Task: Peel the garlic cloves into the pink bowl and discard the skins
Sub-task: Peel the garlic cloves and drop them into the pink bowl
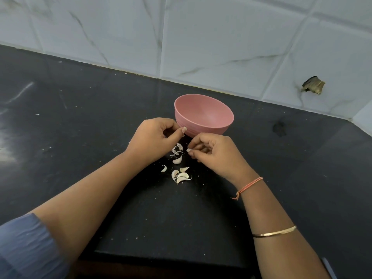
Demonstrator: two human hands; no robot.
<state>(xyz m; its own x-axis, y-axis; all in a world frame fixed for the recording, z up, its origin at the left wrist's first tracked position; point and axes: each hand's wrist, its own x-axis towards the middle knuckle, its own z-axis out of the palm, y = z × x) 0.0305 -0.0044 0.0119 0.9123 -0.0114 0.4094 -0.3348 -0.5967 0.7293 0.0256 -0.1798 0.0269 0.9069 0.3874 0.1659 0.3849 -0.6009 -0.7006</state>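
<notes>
- I find the black tabletop [80, 117] dusted with small pale flecks and marked by a dark smudge [279, 128] toward its right.
- A pink bowl [202, 128] stands upright on it.
- Garlic cloves [182, 175] lie loosely clustered just before the bowl, with torn skins [177, 149] among them.

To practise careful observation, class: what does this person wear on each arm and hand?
The left arm has a crumpled blue-grey sleeve on its upper part; the left hand shows no rings or bands. No rings are visible on the right hand either. Round the right wrist is an orange thread with a knotted loose end, and higher up the forearm sits a thin gold bangle.
</notes>
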